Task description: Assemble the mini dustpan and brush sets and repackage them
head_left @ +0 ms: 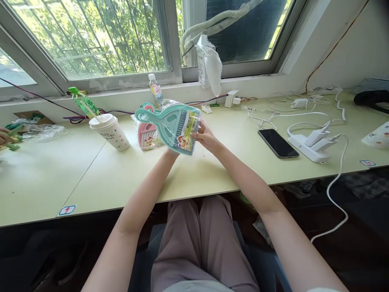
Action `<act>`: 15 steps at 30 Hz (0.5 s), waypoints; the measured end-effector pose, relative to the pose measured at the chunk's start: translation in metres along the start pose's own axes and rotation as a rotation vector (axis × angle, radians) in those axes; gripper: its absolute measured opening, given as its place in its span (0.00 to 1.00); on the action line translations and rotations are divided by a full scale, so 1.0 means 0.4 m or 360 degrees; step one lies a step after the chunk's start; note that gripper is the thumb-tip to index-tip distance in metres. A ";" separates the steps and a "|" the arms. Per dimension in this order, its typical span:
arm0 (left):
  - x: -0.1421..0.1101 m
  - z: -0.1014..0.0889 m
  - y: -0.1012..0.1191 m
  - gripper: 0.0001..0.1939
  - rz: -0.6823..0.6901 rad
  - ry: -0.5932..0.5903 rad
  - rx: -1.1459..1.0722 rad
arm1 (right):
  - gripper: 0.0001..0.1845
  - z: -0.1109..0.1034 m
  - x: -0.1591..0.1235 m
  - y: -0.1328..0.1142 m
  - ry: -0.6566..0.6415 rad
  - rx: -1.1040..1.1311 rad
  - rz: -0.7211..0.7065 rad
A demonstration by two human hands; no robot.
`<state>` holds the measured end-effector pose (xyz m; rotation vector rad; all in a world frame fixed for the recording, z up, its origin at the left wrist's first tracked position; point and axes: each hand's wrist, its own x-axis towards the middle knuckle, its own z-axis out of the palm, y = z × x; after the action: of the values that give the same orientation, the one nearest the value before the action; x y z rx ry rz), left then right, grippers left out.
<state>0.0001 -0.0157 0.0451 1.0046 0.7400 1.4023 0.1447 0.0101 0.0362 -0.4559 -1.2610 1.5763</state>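
A mint-green dustpan and brush set point(170, 123), with a printed label and clear wrapping, is held up above the table, its handle pointing left. My right hand point(205, 136) grips its right edge, thumb in front over the label. Behind the dustpan's lower edge is my left hand point(172, 153); only the part by the wrist shows, and its fingers are hidden. A pink dustpan and brush set point(147, 136), also wrapped, lies on the table behind and to the left, partly covered by the green one.
A lidded paper cup point(110, 132) and a green-capped bottle point(85, 103) stand left. Another bottle point(156, 90) and a tissue pack point(208, 65) are by the window. Rightward lie a phone point(278, 143) and a power strip point(308, 148) with cables. Another person's hand point(4, 137) is at far left.
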 end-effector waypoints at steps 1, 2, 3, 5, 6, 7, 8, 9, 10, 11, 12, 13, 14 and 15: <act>0.007 0.001 -0.004 0.28 0.0027 0.0035 -0.0042 | 0.37 -0.005 0.004 0.000 0.0079 0.0005 -0.0047; 0.013 0.000 -0.005 0.32 0.0065 0.0070 -0.0088 | 0.36 -0.010 0.008 0.000 0.0164 0.0011 -0.0096; 0.015 0.000 -0.005 0.35 0.0101 0.0096 -0.0122 | 0.36 -0.016 0.012 -0.001 0.0247 0.0016 -0.0142; 0.012 -0.002 -0.001 0.42 0.0140 0.0046 -0.0120 | 0.35 -0.029 0.018 -0.005 0.0404 0.0020 -0.0214; 0.007 -0.002 0.002 0.45 0.0148 0.0005 -0.0083 | 0.35 -0.035 0.021 -0.006 0.0471 0.0019 -0.0235; 0.001 -0.001 0.005 0.44 0.0150 -0.0023 -0.0020 | 0.35 -0.040 0.023 -0.007 0.0526 0.0017 -0.0247; -0.006 0.002 0.006 0.41 0.0155 -0.0038 0.0051 | 0.35 -0.045 0.025 -0.006 0.0567 0.0016 -0.0248; -0.012 0.005 0.005 0.37 0.0163 -0.0040 0.0126 | 0.35 -0.049 0.027 -0.004 0.0591 0.0016 -0.0243; -0.017 0.008 0.003 0.34 0.0172 -0.0031 0.0196 | 0.35 -0.053 0.029 -0.002 0.0601 0.0018 -0.0236; -0.020 0.012 -0.001 0.33 0.0179 -0.0011 0.0252 | 0.34 -0.055 0.030 0.002 0.0598 0.0019 -0.0228; -0.022 0.015 -0.005 0.33 0.0181 0.0020 0.0291 | 0.34 -0.056 0.031 0.005 0.0589 0.0017 -0.0219; -0.022 0.017 -0.009 0.34 0.0175 0.0056 0.0317 | 0.34 -0.057 0.032 0.008 0.0577 0.0011 -0.0211; -0.022 0.018 -0.012 0.35 0.0167 0.0088 0.0331 | 0.34 -0.056 0.032 0.010 0.0569 0.0004 -0.0205; -0.021 0.018 -0.014 0.35 0.0157 0.0113 0.0335 | 0.34 -0.054 0.031 0.011 0.0561 -0.0003 -0.0201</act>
<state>0.0086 -0.0244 0.0419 1.1726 0.9154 1.4729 0.1545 0.0318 0.0278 -0.6140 -1.0005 1.3205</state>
